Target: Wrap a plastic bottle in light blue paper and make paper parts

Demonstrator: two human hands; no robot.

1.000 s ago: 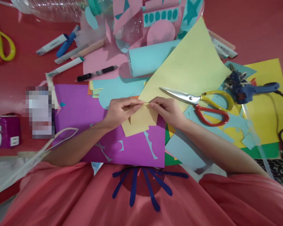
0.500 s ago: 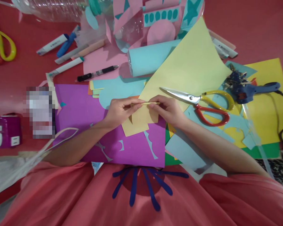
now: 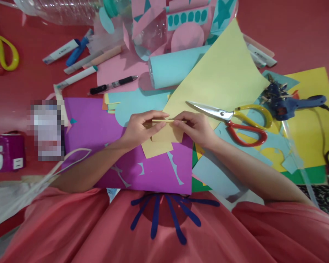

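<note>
This is a craft workspace, possibly in a home; too little of the room shows to be sure. Paper scraps (image 3: 176, 171) litter a purple sheet (image 3: 84, 128) on a red table (image 3: 296, 36). Right of that sheet are scissors (image 3: 223, 114) and a blue glue gun (image 3: 284, 109); beyond it, markers (image 3: 78, 77), a pen (image 3: 112, 85) and a clear plastic bottle (image 3: 68, 14); left of it, a socket box (image 3: 16, 146).
</note>
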